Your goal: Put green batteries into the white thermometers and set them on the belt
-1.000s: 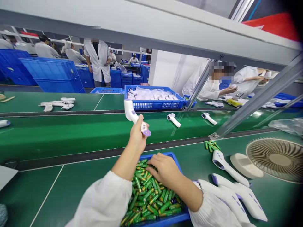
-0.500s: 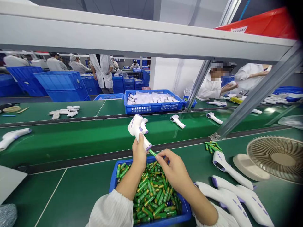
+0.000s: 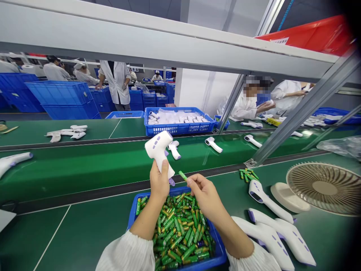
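Observation:
My left hand [image 3: 159, 184] is closed around the handle of a white infrared thermometer [image 3: 158, 146] with purple buttons. Its purple battery cap [image 3: 172, 182] hangs open at the foot of the handle. Between the thumb and fingers of my right hand [image 3: 203, 194] is a green battery [image 3: 182, 175], its free end a short way to the right of the handle and apart from it. Under both hands stands a blue bin [image 3: 222, 253] heaped with loose green batteries [image 3: 180, 229].
Several thermometers [image 3: 270, 235] lie at the right, near a small fan [image 3: 324, 187] and a few batteries [image 3: 248, 174]. More thermometers lie along the green belt [image 3: 84, 165]. A blue basket [image 3: 180, 130] stands beyond it. A slanted metal post [image 3: 293, 116] rises at the right; co-workers are behind.
The battery, touching the handle's end before, is now apart from it. The thermometer has turned and shifted slightly left, showing its buttons and hanging cap. The whole view has shifted a little.

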{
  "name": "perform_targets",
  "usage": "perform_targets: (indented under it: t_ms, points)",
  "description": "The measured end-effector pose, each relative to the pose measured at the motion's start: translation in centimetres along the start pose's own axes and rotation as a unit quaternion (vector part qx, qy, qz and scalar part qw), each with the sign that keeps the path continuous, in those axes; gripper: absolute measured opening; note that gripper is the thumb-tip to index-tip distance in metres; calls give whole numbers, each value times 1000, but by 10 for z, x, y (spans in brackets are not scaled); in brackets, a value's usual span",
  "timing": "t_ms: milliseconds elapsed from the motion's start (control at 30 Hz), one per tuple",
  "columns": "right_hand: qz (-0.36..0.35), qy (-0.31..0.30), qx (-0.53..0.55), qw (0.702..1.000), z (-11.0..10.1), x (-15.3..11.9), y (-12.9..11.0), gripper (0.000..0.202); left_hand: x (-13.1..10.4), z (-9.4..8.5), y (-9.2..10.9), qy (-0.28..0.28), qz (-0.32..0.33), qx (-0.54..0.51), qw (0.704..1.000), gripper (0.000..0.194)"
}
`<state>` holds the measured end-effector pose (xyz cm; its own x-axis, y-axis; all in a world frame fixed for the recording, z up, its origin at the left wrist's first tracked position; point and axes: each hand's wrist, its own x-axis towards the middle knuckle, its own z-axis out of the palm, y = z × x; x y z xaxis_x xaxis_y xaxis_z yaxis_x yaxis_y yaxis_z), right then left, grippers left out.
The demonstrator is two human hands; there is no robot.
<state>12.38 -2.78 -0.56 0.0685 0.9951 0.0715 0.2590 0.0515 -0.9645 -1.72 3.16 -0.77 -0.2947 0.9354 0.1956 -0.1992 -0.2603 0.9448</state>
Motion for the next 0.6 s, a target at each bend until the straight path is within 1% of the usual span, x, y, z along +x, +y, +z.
perform_targets:
  t_ms: [100, 167, 267, 333, 400, 467, 533, 600]
  points:
    - [2, -35, -17, 999, 11, 1, 5, 33, 4, 0, -3, 11, -94, -36, 995, 50]
    - [6, -42, -19, 999, 16, 4, 8, 33, 5, 1, -4, 6, -144, -38, 989, 55]
    - [3, -40, -37, 999, 20, 8, 5, 32, 6, 2, -5, 5, -156, -33, 987, 55]
    - [-18, -36, -84, 996, 19, 8, 0, 29, 6, 2, -5, 11, -155, -35, 987, 53]
    - [-48, -15, -150, 987, 19, 6, -6, 25, 6, 2, -5, 19, -159, -35, 986, 51]
    - [-60, 7, -193, 979, 22, 5, -10, 24, 6, 1, -6, 24, -169, -37, 985, 51]
    - [-45, 9, -183, 982, 27, 8, -13, 27, 6, 1, -9, 24, -185, -39, 982, 53]
    - [-25, -7, -146, 989, 31, 12, -14, 33, 7, 2, -12, 24, -202, -38, 978, 54]
